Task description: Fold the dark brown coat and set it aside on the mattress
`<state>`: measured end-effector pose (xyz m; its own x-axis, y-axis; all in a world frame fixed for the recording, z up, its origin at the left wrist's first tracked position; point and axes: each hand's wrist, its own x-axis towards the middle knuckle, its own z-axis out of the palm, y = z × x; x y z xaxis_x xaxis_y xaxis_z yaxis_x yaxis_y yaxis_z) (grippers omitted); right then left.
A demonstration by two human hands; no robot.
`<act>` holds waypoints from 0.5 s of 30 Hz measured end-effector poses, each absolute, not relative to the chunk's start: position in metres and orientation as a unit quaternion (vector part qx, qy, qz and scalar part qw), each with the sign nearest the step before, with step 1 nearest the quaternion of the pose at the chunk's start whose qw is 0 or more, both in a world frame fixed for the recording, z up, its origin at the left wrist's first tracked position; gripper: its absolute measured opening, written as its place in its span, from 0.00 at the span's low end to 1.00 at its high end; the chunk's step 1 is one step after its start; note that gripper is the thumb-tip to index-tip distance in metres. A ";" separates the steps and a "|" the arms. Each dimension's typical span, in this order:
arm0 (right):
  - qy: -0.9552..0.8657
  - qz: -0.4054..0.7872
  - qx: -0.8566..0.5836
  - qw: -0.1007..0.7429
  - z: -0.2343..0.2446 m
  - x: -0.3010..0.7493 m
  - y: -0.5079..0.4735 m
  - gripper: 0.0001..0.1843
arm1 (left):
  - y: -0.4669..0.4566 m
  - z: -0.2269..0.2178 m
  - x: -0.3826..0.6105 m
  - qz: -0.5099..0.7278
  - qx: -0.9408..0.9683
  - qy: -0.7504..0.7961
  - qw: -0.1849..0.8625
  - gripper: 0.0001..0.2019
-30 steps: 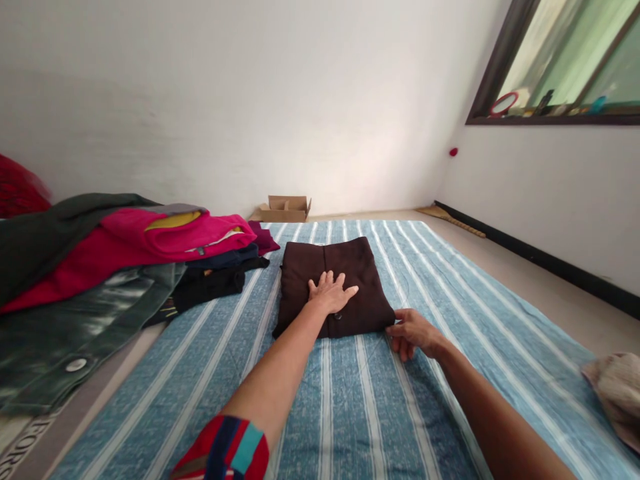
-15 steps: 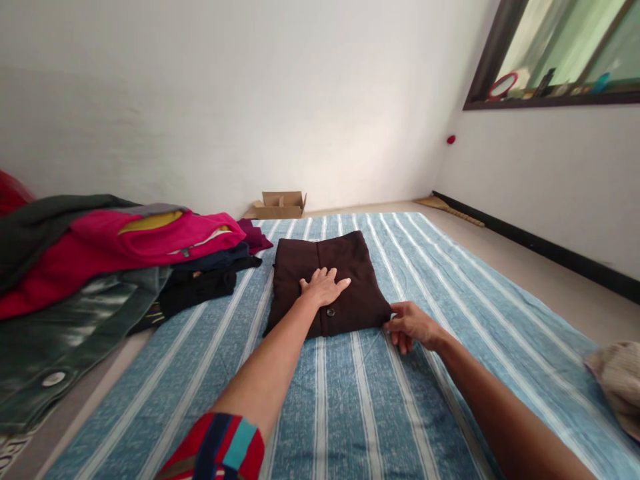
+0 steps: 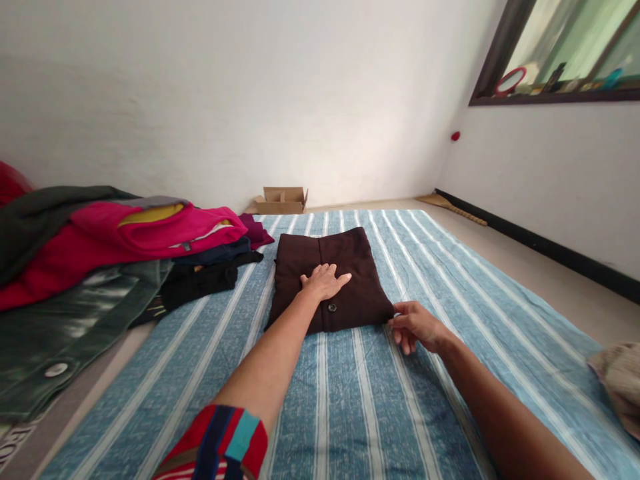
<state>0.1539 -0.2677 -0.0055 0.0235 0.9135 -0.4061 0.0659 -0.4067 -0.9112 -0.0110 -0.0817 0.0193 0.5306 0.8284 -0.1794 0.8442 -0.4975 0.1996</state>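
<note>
A dark brown buttoned garment [image 3: 345,257], folded into a rough square, lies on a blue and white striped bed sheet [image 3: 345,413]. My left hand [image 3: 325,283] rests flat on its middle with the fingers spread, just above a dark button [image 3: 333,308]. At the garment's near right corner is my right hand [image 3: 416,327], its thumb and fingertips pinching the cloth there. The garment's far right corner sticks up a little beyond its left one.
To the left lies a heap of clothes, with a pink garment [image 3: 150,230] over dark green jeans [image 3: 75,333] and a black garment [image 3: 200,287]. An open cardboard box [image 3: 283,202] stands by the wall. A beige cloth [image 3: 620,380] lies at the right edge.
The view has shifted slightly. Both hands stay in nearly the same places on the brown garment, which looks unchanged.
</note>
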 end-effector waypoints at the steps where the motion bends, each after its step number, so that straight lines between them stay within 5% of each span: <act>1: -0.393 0.575 -0.614 0.372 -0.006 0.152 -0.269 0.11 | -0.082 0.019 -0.011 -0.027 0.865 0.483 0.132 0.38; 10: -0.340 0.565 -0.624 0.418 -0.002 0.141 -0.268 0.06 | -0.083 0.019 -0.010 -0.017 0.864 0.486 0.132 0.38; 15: -0.339 0.540 -0.677 0.368 -0.003 0.142 -0.271 0.03 | -0.085 0.019 -0.010 -0.019 0.863 0.488 0.127 0.37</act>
<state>0.1418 -0.2712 -0.0032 0.1872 0.8566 -0.4809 0.0616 -0.4988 -0.8645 -0.0099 -0.0847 0.0191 0.5235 0.8377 -0.1560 0.8471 -0.4919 0.2012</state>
